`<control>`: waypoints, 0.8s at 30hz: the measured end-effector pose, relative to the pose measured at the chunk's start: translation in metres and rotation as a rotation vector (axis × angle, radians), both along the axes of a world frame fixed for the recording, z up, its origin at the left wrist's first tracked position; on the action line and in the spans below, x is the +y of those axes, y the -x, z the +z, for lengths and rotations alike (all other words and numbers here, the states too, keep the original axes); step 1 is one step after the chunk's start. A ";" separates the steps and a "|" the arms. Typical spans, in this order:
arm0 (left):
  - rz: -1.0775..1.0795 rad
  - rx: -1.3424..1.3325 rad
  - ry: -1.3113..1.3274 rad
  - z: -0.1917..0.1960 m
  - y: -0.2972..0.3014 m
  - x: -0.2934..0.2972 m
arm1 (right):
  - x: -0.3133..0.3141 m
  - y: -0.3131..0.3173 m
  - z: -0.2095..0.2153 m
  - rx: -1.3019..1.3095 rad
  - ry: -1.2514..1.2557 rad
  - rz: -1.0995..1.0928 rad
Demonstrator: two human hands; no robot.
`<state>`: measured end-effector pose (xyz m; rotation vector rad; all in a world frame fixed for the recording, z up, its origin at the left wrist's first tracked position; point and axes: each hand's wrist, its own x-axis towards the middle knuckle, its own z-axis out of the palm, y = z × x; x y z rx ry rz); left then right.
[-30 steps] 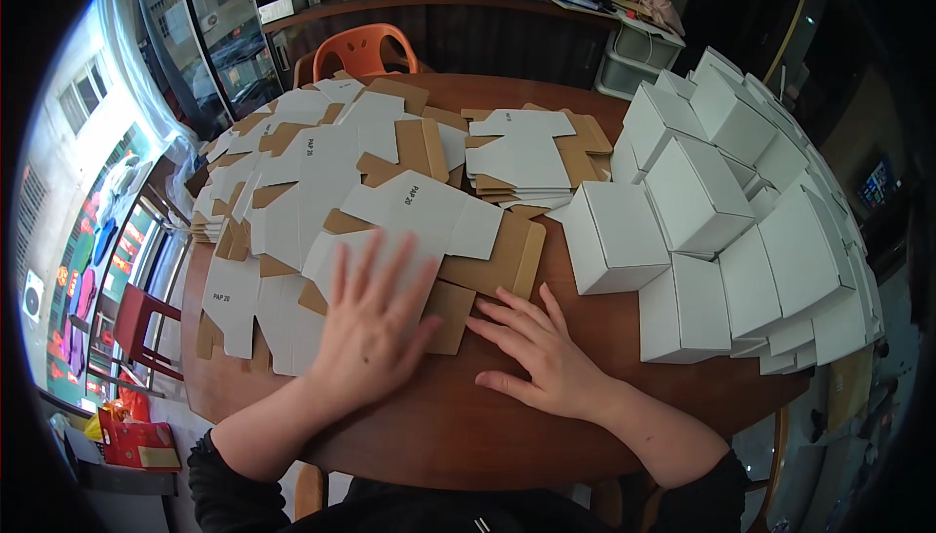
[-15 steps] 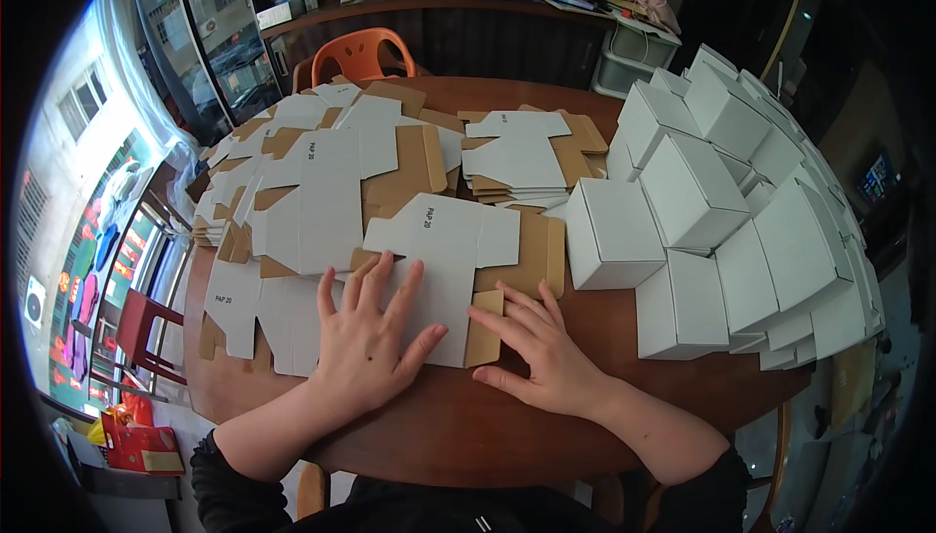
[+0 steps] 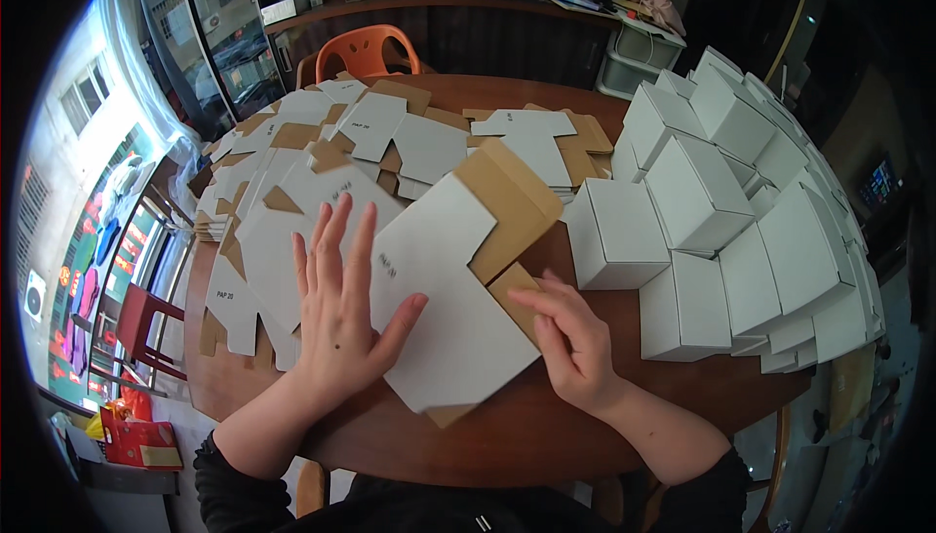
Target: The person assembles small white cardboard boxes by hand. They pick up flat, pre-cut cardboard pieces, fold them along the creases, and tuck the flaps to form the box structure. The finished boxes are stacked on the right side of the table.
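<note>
So my left hand [image 3: 341, 314] is spread out flat, fingers wide, pressing down on the white side of a flat box blank [image 3: 444, 299] that's lying on the round wooden table [image 3: 546, 426] right in front of me. It isn't gripping anything, just palm down on the card. My right hand [image 3: 570, 333] sits at the blank's right edge with the fingers curled loosely, fingertips on a brown flap [image 3: 512, 289] there; can't really tell if it's pinching the flap or only pushing on it. The blank's far end is tipped up a bit, so you see its brown kraft underside [image 3: 507, 201] folded toward me. Left of and behind my left hand there's a big messy spread of more flat blanks [image 3: 292, 172], some white side up, some brown, reaching to the far edge of the table. To the right, a stack of folded white boxes [image 3: 741, 211] takes up that whole side, the nearest one just beside my right hand. Behind the table there's an orange chair [image 3: 361, 45] and a dark counter [image 3: 468, 6] with clutter on it.
</note>
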<state>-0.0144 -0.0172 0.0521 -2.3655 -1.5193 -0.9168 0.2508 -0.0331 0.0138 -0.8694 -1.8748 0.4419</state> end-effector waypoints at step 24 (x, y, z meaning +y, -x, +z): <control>-0.514 -1.174 0.793 -0.017 -0.001 0.004 | 0.006 0.002 -0.018 0.819 0.474 0.016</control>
